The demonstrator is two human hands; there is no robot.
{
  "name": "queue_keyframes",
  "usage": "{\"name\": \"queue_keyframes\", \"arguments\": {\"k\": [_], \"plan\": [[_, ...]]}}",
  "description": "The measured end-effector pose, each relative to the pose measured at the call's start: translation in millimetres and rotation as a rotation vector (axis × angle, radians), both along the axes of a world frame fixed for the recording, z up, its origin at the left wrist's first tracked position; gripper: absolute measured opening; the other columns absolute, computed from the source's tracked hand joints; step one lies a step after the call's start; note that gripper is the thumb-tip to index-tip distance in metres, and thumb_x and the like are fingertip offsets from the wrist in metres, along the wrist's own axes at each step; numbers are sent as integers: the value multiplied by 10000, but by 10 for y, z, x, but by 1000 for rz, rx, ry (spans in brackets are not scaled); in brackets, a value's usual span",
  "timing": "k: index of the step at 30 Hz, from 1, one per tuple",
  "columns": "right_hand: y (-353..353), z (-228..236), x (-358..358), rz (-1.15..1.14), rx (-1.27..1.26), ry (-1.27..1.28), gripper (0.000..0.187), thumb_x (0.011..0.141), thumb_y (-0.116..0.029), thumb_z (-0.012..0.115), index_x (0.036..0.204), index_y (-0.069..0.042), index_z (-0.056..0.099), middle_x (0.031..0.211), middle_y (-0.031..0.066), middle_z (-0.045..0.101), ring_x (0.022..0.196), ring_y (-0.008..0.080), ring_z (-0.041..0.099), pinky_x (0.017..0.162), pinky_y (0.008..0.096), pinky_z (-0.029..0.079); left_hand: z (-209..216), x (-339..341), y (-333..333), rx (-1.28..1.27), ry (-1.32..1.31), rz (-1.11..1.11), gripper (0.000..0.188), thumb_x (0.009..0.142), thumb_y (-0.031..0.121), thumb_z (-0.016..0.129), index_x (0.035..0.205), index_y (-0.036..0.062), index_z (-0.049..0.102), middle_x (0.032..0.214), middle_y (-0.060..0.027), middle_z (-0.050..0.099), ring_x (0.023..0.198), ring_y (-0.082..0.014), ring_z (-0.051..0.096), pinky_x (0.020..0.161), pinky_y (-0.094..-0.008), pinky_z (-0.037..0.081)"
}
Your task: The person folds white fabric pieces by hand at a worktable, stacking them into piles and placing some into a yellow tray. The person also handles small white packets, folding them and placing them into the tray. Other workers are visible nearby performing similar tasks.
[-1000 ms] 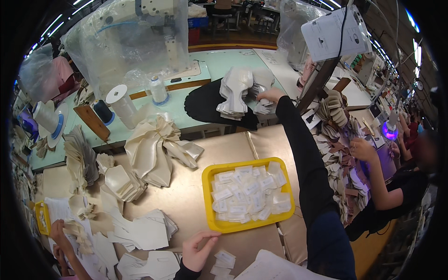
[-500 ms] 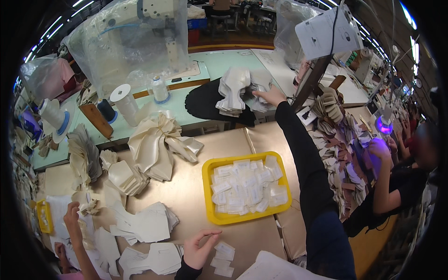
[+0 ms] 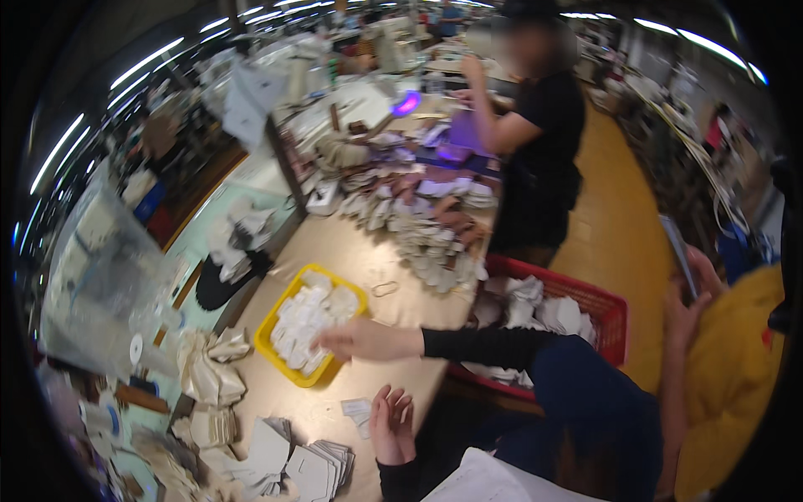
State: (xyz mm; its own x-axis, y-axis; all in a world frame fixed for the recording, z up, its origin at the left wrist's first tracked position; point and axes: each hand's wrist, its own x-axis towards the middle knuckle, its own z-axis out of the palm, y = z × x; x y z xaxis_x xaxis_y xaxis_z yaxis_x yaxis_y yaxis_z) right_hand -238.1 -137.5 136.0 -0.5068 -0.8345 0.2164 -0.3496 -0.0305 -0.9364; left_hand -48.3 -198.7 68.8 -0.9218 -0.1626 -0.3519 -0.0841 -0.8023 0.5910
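Blurred by motion, my right hand reaches over the near right rim of the yellow tray. Whether its fingers hold anything does not show. Inside the tray lies a heap of small white labels. My left hand is raised over the table's near edge, fingers loosely curled and apart, with nothing seen in it. Beside it a few loose white labels lie on the table. Stacks of cut white pieces are to its left.
A red basket of white pieces stands right of the table. Beyond the tray are piled cut pieces and a co-worker in black. At right, a person in yellow holds a phone. A covered machine stands left.
My head has turned right, so the whole scene has shifted. My right hand has left the white stacks on the black cloth and come back to the tray. My left hand's fingers have spread.
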Motion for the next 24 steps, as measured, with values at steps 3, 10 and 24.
{"name": "queue_keyframes", "arguments": {"k": [3, 10, 24], "plan": [[424, -180, 750, -104, 24, 112, 290, 954, -55, 478, 1209, -79, 614, 912, 64, 603, 861, 170, 603, 808, 300, 489, -120, -5, 276, 301, -53, -148, 464, 1028, 354, 491, 1372, 48, 431, 1365, -142, 501, 1263, -281, 508, 1074, -401, 446], [1254, -718, 1384, -479, -26, 495, 373, 798, -57, 564, 1165, -60, 634, 1159, 78, 610, 1122, 265, 562, 906, 373, 477, -365, 7, 542, 800, 206, -461, 379, 1058, 235, 440, 1365, 14, 425, 1314, -119, 536, 1238, -206, 543, 1019, -370, 497], [1959, -963, 1690, -1066, -70, 125, 260, 989, -195, 529, 1035, -5, 699, 929, 130, 712, 900, 262, 684, 801, 341, 518, -482, 374, 1452, 35, 99, -529, 356, 987, 70, 546, 1322, -46, 509, 1244, -127, 603, 1124, -200, 609, 969, -313, 496]]}}
